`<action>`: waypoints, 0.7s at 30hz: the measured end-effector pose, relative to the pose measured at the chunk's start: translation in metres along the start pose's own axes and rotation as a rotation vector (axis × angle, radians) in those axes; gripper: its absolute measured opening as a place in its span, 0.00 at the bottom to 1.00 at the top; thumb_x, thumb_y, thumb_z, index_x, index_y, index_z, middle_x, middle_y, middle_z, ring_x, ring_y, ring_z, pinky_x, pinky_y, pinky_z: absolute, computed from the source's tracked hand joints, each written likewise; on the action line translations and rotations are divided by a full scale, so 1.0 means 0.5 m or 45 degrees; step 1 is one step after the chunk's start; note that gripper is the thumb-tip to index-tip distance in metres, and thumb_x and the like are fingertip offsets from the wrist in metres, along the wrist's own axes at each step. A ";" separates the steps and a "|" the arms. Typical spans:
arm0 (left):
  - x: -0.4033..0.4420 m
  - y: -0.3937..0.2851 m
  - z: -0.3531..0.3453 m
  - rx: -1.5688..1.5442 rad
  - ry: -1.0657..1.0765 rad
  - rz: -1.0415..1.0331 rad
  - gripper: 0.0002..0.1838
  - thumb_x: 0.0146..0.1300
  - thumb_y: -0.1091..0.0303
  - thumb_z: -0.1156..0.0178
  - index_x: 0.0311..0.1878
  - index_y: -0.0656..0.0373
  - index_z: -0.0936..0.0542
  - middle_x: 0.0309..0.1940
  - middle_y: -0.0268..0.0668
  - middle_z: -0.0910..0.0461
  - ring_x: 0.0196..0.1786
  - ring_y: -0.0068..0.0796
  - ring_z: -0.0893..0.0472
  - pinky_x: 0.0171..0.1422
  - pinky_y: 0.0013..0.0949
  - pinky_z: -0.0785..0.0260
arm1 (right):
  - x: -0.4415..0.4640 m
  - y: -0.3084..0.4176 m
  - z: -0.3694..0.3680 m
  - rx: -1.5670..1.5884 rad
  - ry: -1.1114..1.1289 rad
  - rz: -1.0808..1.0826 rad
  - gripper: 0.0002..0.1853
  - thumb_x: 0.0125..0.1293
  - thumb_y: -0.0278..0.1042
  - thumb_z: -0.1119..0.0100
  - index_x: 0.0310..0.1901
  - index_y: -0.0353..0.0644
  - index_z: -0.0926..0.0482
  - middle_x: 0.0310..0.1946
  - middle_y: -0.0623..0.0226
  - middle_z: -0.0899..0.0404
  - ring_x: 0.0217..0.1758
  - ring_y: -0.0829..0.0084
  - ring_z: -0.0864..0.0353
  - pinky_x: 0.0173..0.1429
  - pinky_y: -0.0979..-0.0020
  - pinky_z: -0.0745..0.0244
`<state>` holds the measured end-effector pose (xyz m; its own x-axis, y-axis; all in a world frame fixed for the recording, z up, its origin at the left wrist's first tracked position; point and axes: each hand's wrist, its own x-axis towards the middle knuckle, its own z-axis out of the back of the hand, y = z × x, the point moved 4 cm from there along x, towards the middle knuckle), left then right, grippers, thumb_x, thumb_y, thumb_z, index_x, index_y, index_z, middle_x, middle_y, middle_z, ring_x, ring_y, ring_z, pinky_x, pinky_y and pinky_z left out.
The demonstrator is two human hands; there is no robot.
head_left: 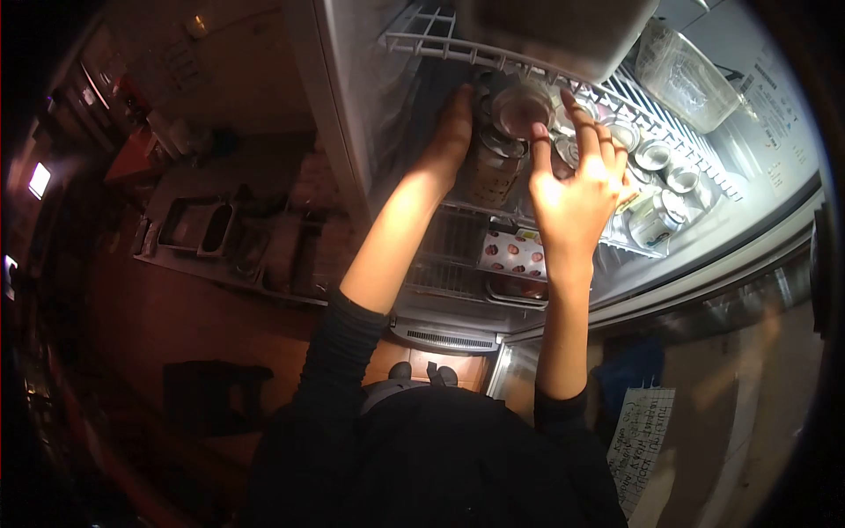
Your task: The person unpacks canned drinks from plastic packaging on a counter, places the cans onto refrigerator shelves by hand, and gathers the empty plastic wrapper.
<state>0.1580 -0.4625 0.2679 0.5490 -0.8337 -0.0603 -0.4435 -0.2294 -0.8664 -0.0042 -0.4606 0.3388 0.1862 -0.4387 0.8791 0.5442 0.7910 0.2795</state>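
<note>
Both my hands reach onto a fridge shelf crowded with drink cans. My left hand (pixel 453 132) is stretched upright along the left side of the group, its fingertips partly in shadow. My right hand (pixel 585 176) is spread over the can tops from the right, its thumb at the edge of a round, clear-looking container (pixel 524 107); whether it grips this I cannot tell. A tall can (pixel 500 172) stands at the shelf front between my hands. More cans, such as a silver-topped can (pixel 653 154) and a light can (pixel 658 220), stand to the right.
Above the cans runs a white wire shelf (pixel 475 48) bearing a large bin (pixel 554 35) and a wrapped clear container (pixel 687 75). Lower down sits a patterned box (pixel 513 253). The open fridge door is at right, with a handwritten sheet (pixel 647 449) nearby. Trays (pixel 195 226) lie on the left counter.
</note>
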 end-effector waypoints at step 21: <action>-0.445 0.122 0.160 0.730 -0.556 -1.048 0.11 0.66 0.71 0.51 0.44 0.67 0.24 0.39 0.44 0.25 0.45 0.35 0.23 0.49 0.32 0.27 | -0.252 0.110 0.054 1.067 0.142 0.114 0.08 0.50 0.24 0.41 0.35 0.40 0.23 0.28 0.64 0.22 0.32 0.66 0.27 0.44 0.64 0.37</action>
<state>0.0655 -0.2506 0.1888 0.7803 -0.2561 0.5705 0.5079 -0.2726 -0.8171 -0.0197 -0.3504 0.2540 0.3031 -0.3642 0.8806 -0.2537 0.8599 0.4430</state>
